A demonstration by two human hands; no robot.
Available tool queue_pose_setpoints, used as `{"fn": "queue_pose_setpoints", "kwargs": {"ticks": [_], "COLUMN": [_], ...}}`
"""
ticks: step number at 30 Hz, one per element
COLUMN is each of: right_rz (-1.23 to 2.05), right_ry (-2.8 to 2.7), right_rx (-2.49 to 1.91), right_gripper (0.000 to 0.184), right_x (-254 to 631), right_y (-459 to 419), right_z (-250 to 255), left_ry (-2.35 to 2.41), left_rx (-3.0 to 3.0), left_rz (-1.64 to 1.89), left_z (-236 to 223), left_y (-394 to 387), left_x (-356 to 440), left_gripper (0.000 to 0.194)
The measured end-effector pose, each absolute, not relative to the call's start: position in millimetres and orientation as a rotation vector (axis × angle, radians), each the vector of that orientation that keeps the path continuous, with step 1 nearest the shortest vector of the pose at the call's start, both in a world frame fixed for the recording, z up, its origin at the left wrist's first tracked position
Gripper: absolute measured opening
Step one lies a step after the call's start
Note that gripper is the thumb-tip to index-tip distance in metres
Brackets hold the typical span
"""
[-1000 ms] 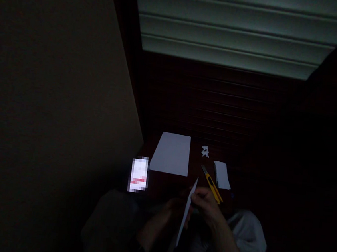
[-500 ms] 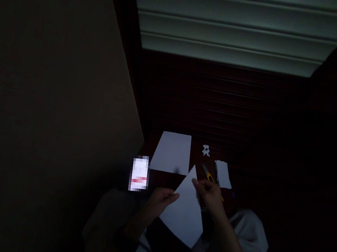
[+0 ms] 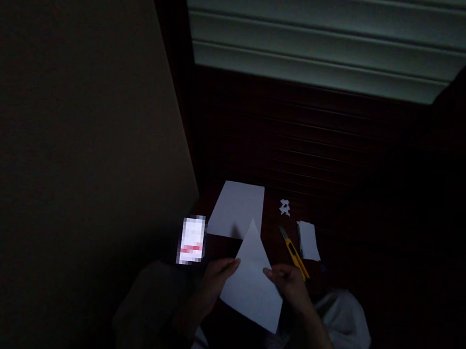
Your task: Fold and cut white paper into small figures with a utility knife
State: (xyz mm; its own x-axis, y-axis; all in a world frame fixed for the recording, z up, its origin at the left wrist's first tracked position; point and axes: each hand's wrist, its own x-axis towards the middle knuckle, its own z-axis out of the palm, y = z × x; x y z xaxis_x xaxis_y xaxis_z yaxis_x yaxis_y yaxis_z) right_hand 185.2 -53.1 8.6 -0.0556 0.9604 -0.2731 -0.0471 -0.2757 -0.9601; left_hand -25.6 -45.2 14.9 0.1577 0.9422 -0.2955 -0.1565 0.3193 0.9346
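A white sheet of paper is held up over my lap, with one pointed corner at the top. My left hand pinches its left edge, thumb on the front face. On the opposite edge my right hand grips the sheet between thumb and fingers. Just beyond my right hand lies a yellow utility knife with its blade out, pointing away from me. Behind the held sheet, another white sheet lies flat on the dark surface, partly covered by the raised corner.
Small white paper scraps lie at the back. A stack of white paper pieces sits right of the knife. A bright, pixelated screen-like rectangle is at the left. A wall rises on the left, and pale slats stand ahead. Lighting is dim.
The sheet has turned, its pointed corner shifting left. My right hand has slid down along its edge, uncovering more of the utility knife. My left hand has moved slightly left and up.
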Motion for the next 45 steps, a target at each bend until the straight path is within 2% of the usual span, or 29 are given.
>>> {"fn": "queue_pose_setpoints", "kwargs": {"ticks": [6,10,21,30,35,41,45], "right_rz": [1.445,1.397,1.435,1.527,1.478,1.456,1.404], "right_ry": [-1.036,-1.084,-1.39,-1.402,-1.363,-1.333,-1.26], "right_rx": [-1.376,-1.401,-1.381,-1.336,-1.34,-1.346,-1.341], "right_gripper": [0.042,0.039,0.038,0.037,0.035,0.033,0.032], "right_x": [185.9,187.8,187.4,190.5,192.5,195.3,196.0], "right_y": [-54.0,-54.1,-68.6,-70.4,-71.6,-71.2,-69.1], "right_z": [9.7,8.4,12.6,24.6,24.6,19.6,14.5], "left_ry": [1.081,1.098,1.17,1.124,1.187,1.313,1.276], "left_rx": [0.895,0.944,1.024,0.835,0.756,0.725,0.704], "left_rz": [0.993,0.947,0.959,1.047,1.249,1.291,1.307], "left_z": [9.8,11.8,52.0,49.9,39.7,32.8,35.2], "left_y": [-46.1,-43.7,-8.5,-10.9,-3.6,0.3,0.7], "left_x": [-25.1,-26.8,-36.6,-38.8,-44.1,-51.2,-45.0], "left_gripper": [0.039,0.035,0.033,0.036,0.035,0.035,0.043]}}
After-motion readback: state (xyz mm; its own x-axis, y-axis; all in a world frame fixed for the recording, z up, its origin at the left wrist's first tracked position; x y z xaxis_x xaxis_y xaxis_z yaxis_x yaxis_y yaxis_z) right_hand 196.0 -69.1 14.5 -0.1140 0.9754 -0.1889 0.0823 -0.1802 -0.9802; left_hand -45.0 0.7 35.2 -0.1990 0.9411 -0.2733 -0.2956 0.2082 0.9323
